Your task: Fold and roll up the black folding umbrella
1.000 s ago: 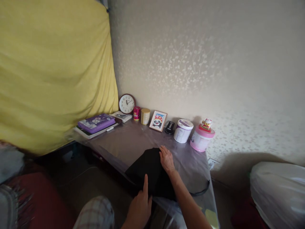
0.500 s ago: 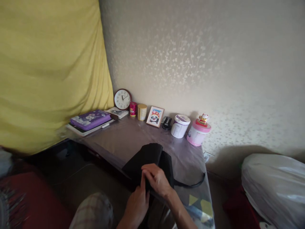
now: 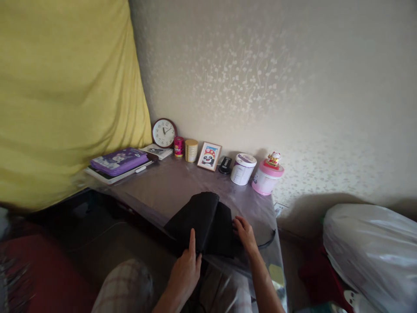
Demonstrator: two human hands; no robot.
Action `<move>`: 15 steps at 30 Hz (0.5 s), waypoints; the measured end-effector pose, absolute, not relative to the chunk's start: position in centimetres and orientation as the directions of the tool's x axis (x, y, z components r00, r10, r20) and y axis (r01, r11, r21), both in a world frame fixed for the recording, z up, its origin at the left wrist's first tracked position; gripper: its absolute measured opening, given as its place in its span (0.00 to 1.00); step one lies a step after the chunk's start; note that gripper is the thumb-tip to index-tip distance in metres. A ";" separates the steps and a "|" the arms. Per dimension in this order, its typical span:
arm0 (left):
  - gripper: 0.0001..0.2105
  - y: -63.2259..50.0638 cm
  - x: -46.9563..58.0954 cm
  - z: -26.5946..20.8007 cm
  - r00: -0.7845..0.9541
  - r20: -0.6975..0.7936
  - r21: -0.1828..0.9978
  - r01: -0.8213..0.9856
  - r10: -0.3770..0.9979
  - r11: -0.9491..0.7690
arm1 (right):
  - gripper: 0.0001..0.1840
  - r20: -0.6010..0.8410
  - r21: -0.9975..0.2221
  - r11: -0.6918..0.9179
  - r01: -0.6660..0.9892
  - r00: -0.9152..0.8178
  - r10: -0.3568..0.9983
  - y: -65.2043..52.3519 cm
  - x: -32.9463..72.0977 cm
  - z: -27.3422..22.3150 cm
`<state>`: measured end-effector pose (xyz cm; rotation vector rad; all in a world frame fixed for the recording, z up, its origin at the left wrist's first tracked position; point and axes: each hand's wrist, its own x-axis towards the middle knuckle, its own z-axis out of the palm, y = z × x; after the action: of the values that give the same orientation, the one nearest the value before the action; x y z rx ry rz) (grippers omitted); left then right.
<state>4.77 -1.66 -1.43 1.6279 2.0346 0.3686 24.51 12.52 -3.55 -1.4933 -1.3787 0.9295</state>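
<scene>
A black umbrella [image 3: 198,217], its pleated cloth partly folded, lies across the front edge of the table with its near end toward me. My left hand [image 3: 187,267] grips that near end, index finger stretched up along the cloth and the other fingers curled. At the right edge of the cloth is my right hand [image 3: 244,232], its fingers bent against the panel there; their tips are partly hidden. A thin black strap [image 3: 267,244] curves out to the right beyond my right hand.
Along the wall stand a clock [image 3: 164,133], a pink can [image 3: 178,147], a yellow-lidded jar [image 3: 191,151], a panda picture frame [image 3: 209,156], a white tub [image 3: 243,169] and a pink tub [image 3: 267,179] topped by a cat figurine. A purple case [image 3: 119,161] lies left. A plastic-wrapped bundle [image 3: 371,243] sits right.
My right hand has moved away from my left hand, rightward to the cloth's right edge. More of the black cloth now shows between the hands. My left hand stays at the near end.
</scene>
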 end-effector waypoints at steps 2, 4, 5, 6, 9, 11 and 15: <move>0.33 -1.7 4.8 -1.5 -0.154 -0.206 0.515 0.823 0.966 0.241 | 0.24 0.016 -0.955 -0.011 0.297 0.088 0.996 12.5 24.5 -3.7; 0.33 -1.8 4.8 -1.6 -0.155 -0.199 0.519 0.821 0.968 0.238 | 0.25 0.012 -0.963 -0.009 0.270 0.075 0.997 12.4 24.5 -3.8; 0.33 -1.8 4.8 -1.7 -0.156 -0.197 0.518 0.822 0.968 0.237 | 0.26 0.013 -0.965 -0.005 0.262 0.067 0.998 12.4 24.6 -3.8; 0.33 -1.8 4.8 -1.8 -0.157 -0.194 0.515 0.824 0.968 0.237 | 0.26 0.015 -0.966 0.000 0.259 0.056 0.998 12.3 24.6 -3.7; 0.33 -1.7 4.9 -1.9 -0.161 -0.201 0.501 0.831 0.966 0.243 | 0.25 0.028 -0.961 0.023 0.276 0.014 0.999 12.1 24.7 -3.6; 0.33 -1.7 4.9 -1.8 -0.162 -0.208 0.491 0.835 0.965 0.247 | 0.25 0.045 -0.950 0.043 0.309 -0.001 0.999 12.0 24.7 -3.5; 0.33 -1.8 4.9 -1.5 -0.152 -0.213 0.493 0.836 0.965 0.240 | 0.23 0.102 -0.911 0.087 0.404 0.016 0.995 11.9 24.7 -3.7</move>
<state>4.88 -1.76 -1.46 1.6425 2.0390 0.3553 24.71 11.95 -3.71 -1.4457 -1.5210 0.8835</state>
